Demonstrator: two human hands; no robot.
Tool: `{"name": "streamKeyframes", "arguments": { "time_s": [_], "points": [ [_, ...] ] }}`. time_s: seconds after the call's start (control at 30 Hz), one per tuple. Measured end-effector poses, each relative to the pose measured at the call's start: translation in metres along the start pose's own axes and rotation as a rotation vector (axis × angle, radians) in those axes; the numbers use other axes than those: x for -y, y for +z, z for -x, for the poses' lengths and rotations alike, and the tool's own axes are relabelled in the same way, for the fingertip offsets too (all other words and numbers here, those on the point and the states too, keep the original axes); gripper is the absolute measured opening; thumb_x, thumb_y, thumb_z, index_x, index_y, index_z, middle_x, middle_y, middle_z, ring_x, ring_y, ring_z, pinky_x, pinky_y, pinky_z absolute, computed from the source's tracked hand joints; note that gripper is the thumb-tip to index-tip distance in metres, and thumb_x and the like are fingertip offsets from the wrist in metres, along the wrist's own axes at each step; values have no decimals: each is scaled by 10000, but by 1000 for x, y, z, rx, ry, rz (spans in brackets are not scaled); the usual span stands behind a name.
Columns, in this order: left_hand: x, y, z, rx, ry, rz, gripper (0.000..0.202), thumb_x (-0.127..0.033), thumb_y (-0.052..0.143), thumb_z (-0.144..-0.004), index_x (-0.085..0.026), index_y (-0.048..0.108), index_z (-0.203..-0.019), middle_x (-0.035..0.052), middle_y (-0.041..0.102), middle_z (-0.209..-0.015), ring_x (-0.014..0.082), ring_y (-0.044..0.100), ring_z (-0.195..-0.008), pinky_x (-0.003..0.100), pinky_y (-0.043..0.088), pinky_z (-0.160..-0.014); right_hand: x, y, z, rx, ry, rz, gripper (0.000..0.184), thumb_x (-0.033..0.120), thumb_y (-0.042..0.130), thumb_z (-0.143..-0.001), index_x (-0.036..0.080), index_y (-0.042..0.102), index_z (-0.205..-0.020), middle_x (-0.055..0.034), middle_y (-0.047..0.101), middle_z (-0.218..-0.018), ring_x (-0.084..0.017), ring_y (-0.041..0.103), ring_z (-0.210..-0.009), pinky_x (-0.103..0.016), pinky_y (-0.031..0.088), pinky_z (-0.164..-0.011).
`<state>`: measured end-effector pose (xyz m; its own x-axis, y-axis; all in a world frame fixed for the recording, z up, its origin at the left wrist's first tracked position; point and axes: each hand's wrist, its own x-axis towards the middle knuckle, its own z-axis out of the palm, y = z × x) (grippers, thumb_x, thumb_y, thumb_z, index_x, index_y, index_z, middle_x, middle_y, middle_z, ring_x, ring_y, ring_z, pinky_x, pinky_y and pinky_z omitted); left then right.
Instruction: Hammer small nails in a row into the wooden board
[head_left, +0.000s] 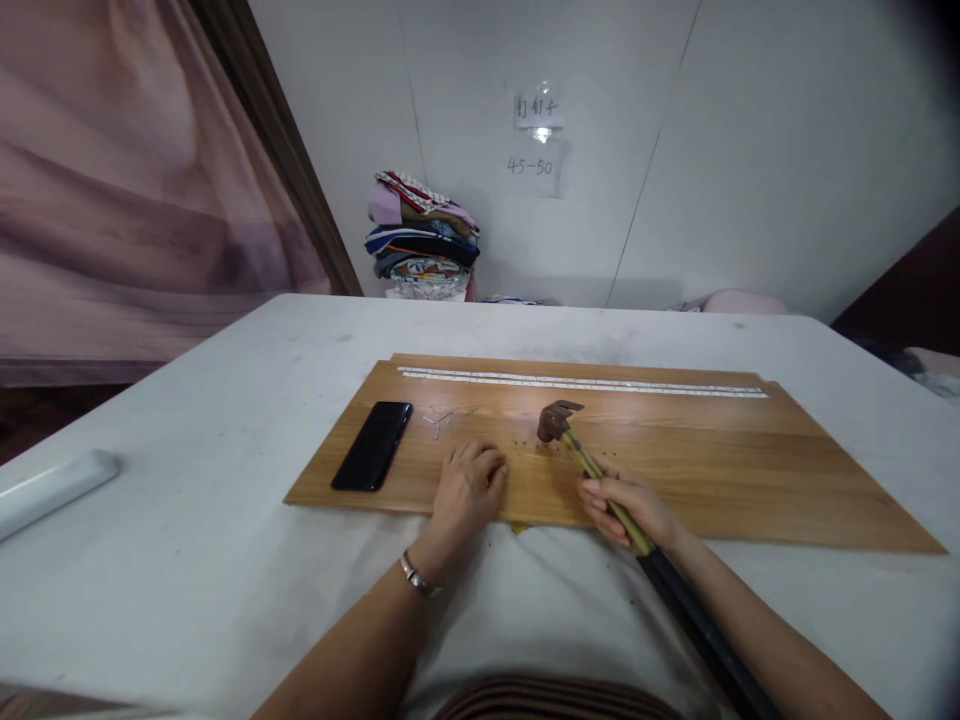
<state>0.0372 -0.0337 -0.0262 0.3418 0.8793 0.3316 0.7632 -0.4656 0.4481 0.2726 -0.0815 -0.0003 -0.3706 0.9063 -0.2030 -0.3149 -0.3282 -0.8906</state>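
Observation:
My right hand (626,505) is closed around the handle of a claw hammer (592,465). The hammer's rusty head (556,421) is low over the middle of a wooden board (720,470), and its black lower handle runs back beneath my forearm. Whether the head touches a nail cannot be made out. My left hand (471,485) rests palm down near the board's front edge, fingers loosely bent, with no object visible in it. Small dark nail heads (525,443) dot the board in a row between and beyond my hands. Several loose nails (437,422) lie beyond my left hand.
A black phone (372,446) lies on the board's left part. Two white measuring strips (585,384) run along its far side. The board lies on a white table (187,540), with a white rounded object (56,490) at left. Folded cloth (424,240) is stacked by the wall.

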Motion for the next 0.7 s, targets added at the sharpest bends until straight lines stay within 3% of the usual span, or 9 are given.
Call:
{"name": "streamKeyframes", "arguments": {
  "time_s": [0.7],
  "points": [
    [2,1,0,6,1,-2,143,-231,533,-882,-222,674,-906,48,653,-1014,210,580,-984,378,424,-912,-4,-3,-2,-11,33,2,220,330,640,-776,222,454,-822,104,445,-547,-23,305,-282,-143,251,-266]
  ]
}}
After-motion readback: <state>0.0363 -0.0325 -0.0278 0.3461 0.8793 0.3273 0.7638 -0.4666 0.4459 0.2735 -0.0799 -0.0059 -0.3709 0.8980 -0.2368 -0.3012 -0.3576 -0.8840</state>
